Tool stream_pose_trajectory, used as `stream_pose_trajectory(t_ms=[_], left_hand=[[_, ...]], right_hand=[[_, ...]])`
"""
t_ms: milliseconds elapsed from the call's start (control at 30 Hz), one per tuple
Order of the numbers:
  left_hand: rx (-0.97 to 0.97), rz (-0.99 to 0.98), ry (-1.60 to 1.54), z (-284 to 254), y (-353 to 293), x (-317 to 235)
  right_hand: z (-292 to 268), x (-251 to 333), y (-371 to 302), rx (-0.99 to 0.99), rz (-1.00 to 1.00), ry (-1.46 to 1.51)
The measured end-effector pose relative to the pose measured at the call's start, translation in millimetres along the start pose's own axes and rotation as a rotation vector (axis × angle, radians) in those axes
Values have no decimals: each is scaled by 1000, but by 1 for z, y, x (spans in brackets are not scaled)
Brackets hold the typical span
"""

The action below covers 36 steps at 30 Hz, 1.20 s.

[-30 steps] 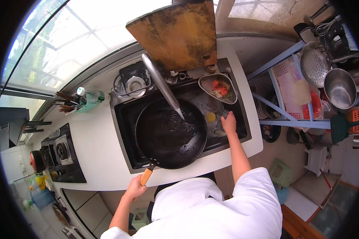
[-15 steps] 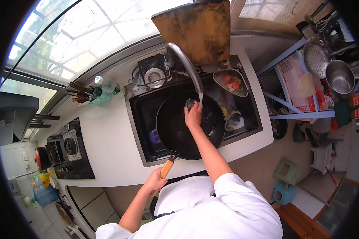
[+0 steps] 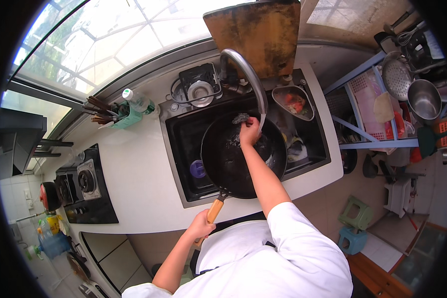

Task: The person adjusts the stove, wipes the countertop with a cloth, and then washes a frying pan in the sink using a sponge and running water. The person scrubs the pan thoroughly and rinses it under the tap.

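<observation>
A large black wok (image 3: 223, 166) rests over the dark sink (image 3: 184, 149), under the curved steel faucet (image 3: 256, 82). Water runs from the spout beside my right wrist. My left hand (image 3: 201, 224) is wrapped round the wok's wooden handle (image 3: 215, 210), at the counter's front edge. At the wok's far inner wall, my right hand (image 3: 250, 133) grips a grey steel wool scrubber (image 3: 241, 118), its fingers closed on it. Wet streaks and suds show on the wok's inside.
A triangular strainer (image 3: 294, 103) with food scraps sits in the sink's back right corner. A purple item (image 3: 197, 169) lies in the basin's left part. A large cutting board (image 3: 256, 42) leans behind the faucet. Left are a green utensil holder (image 3: 128, 118), a bottle (image 3: 138, 102) and a gas stove (image 3: 88, 184).
My right hand has moved the scrubber up to the wok's far edge. My left hand keeps hold of the handle. The whole view has shifted slightly.
</observation>
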<state>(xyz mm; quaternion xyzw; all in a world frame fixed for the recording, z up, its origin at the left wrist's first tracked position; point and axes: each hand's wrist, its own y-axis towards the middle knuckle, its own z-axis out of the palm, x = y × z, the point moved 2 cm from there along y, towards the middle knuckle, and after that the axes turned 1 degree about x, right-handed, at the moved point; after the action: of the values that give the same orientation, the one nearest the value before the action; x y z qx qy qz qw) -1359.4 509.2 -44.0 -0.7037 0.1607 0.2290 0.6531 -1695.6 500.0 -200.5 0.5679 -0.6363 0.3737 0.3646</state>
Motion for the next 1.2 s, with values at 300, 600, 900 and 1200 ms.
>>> stream_pose_trajectory(t_ms=[300, 600, 900, 1200], left_hand=[[20, -7, -26, 4, 2, 7], [-2, -18, -11, 4, -4, -5], [8, 5, -7, 4, -1, -5], [16, 14, -30, 4, 4, 10]], right_hand=[[-5, 9, 8, -75, -247, -133], [-19, 2, 14, -55, -258, -249], [-85, -32, 18, 490, -489, -1012], [-102, 2, -104, 1163, -512, -354]])
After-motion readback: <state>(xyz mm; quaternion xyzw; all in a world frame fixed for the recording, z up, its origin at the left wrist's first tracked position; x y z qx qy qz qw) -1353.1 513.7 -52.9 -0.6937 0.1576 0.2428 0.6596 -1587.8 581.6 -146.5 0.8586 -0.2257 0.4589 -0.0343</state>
